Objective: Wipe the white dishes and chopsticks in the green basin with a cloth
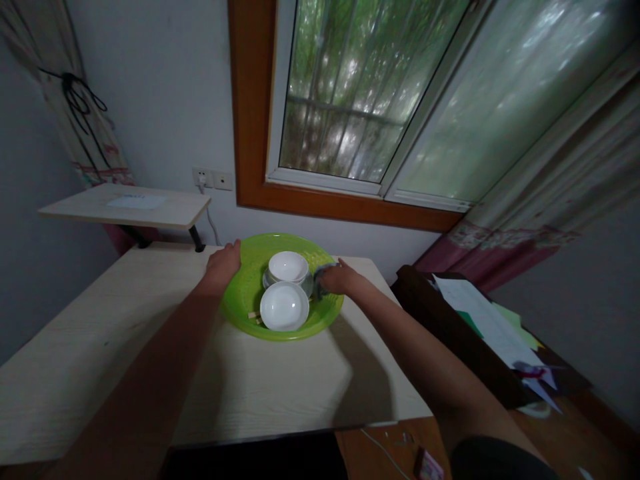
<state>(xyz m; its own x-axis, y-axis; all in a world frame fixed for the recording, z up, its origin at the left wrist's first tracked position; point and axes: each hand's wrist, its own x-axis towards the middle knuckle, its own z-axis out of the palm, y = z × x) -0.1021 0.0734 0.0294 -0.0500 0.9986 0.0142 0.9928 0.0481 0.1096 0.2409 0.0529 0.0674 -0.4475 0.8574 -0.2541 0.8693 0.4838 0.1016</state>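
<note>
A green plastic basin (pixel 245 293) stands on the pale wooden table. In its middle sit white bowls: a small stack (pixel 289 265) at the back, and a single bowl (pixel 284 307) tilted toward me in front. Part of a plate (pixel 309 285) shows under the stack. Light wooden chopstick ends (pixel 254 315) stick out at the front bowl's left. My left hand (pixel 224 265) grips the basin's left rim, its fingers partly hidden. Inside the right side of the basin, my right hand (pixel 337 277) is closed on a grey cloth (pixel 321 285) beside the bowls.
A raised wooden shelf (pixel 175 208) with a paper on it is at the table's back left. Behind the table are a wall socket (pixel 203 177) and a window with an orange-brown frame (pixel 320 203). Right of the table, papers (pixel 480 320) lie on a dark cabinet.
</note>
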